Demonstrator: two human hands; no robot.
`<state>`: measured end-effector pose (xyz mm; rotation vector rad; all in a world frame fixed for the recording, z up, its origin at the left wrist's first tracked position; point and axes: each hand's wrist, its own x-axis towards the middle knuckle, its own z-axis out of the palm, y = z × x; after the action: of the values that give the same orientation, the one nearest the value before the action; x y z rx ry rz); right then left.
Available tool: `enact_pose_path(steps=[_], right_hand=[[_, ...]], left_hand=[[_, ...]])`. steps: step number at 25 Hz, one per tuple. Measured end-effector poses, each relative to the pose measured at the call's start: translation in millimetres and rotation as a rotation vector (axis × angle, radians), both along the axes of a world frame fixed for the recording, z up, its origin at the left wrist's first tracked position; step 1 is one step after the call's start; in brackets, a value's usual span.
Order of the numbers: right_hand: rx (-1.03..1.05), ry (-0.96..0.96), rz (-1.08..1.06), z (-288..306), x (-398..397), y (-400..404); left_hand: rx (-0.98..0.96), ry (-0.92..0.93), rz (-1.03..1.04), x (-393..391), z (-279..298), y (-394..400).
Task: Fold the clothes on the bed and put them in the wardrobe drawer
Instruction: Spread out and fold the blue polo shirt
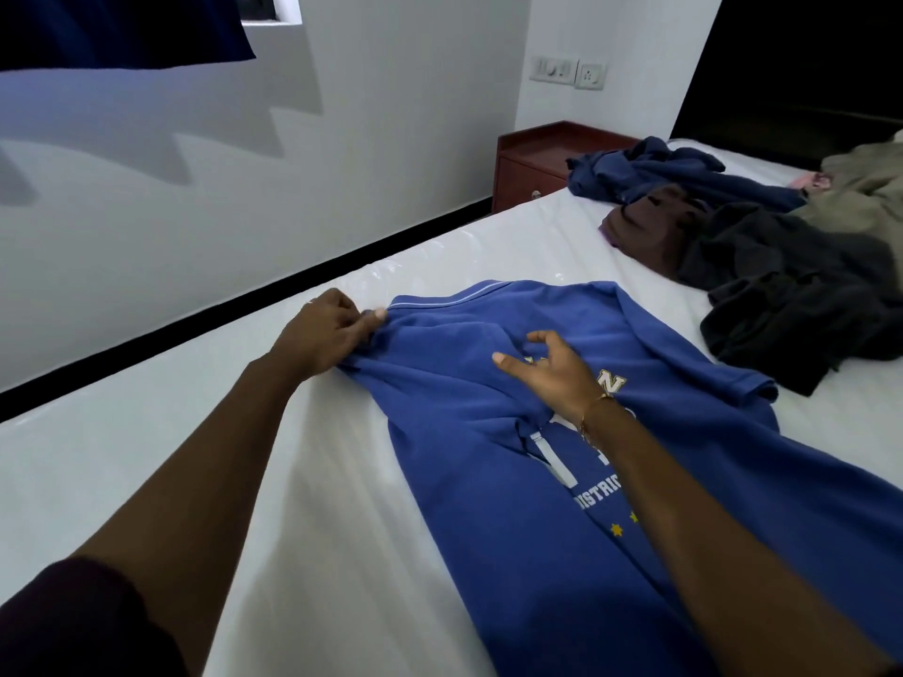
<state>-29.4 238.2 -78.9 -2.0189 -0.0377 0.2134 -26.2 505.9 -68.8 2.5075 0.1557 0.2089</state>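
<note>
While a blue polo shirt (488, 432) lies spread across the white bed (317, 554), printed side up, a person leans over it with both arms stretched out. The left hand (327, 334) pinches the fabric at the shirt's left edge, just beside the collar (449, 296), thumb and fingers closed on a bunched fold of cloth. The right hand (552, 373) rests on the chest of the shirt with its fingers spread and loosely bent, holding nothing; it partly covers the white and gold lettering (596, 495) printed there. A thin bracelet (593, 408) circles the right wrist, and a dark sleeve (73, 623) shows at the upper left arm. One short sleeve of the shirt (723, 378) lies flat toward the right, its hem near a heap of unfolded clothes (762, 266) farther up the mattress: a navy garment (650, 173), a brown one (645, 227), a black one (791, 305) and an olive one (865, 188), piled against one another. Beyond the bed's far corner stands a reddish wooden bedside table (532, 158) against a white wall (391, 114), with a switch plate (569, 73) mounted above it. A dark blue curtain (122, 26) hangs at the upper left.
</note>
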Motion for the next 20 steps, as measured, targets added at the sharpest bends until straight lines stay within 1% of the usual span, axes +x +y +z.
enact_pose_path(steps=[1, 2, 3, 4, 5, 6, 7, 9, 10, 11, 12, 13, 14, 17, 18, 20], right_hand=[[-0.002, 0.012, -0.020, 5, 5, 3], [-0.023, -0.002, -0.002, 10, 8, 6], [-0.032, -0.022, 0.044, 12, 11, 10], [-0.026, -0.037, 0.112, 13, 11, 15], [-0.007, -0.056, 0.186, 13, 12, 20], [0.025, -0.093, 0.253, 15, 13, 22], [0.085, -0.147, 0.301, 18, 13, 24], [0.262, -0.238, 0.299, 26, 15, 26], [0.336, -0.257, 0.254, 31, 17, 25], [0.373, -0.263, 0.203, 34, 21, 23], [0.366, -0.267, 0.165, 35, 26, 21], [0.320, -0.268, 0.151, 33, 31, 19], [0.234, -0.257, 0.159, 29, 36, 18], [-0.120, -0.178, 0.238, 4, 40, 19], [-0.181, -0.159, 0.242, -5, 40, 21], [-0.237, -0.181, 0.202, -11, 40, 25]], left_hand=[[-0.148, 0.109, -0.072, -4, 3, 6], [-0.249, 0.236, -0.128, -8, 10, 13], [-0.271, 0.361, -0.160, -14, 15, 22], [-0.249, 0.434, -0.172, -16, 17, 31], [-0.228, 0.442, -0.179, -18, 18, 38], [-0.237, 0.407, -0.183, -20, 17, 44], [-0.303, 0.347, -0.177, -23, 17, 48], [-0.572, 0.207, -0.168, -30, 16, 51], [-0.681, 0.150, -0.175, -31, 14, 53], [-0.742, 0.119, -0.169, -31, 12, 53], [-0.735, 0.108, -0.144, -29, 11, 52], [-0.671, 0.108, -0.102, -26, 8, 50], [-0.573, 0.107, -0.054, -22, 4, 48], [-0.231, 0.062, 0.102, -16, -7, 42], [-0.120, 0.047, 0.145, -15, -10, 40], [0.027, 0.043, 0.196, -15, -14, 37]])
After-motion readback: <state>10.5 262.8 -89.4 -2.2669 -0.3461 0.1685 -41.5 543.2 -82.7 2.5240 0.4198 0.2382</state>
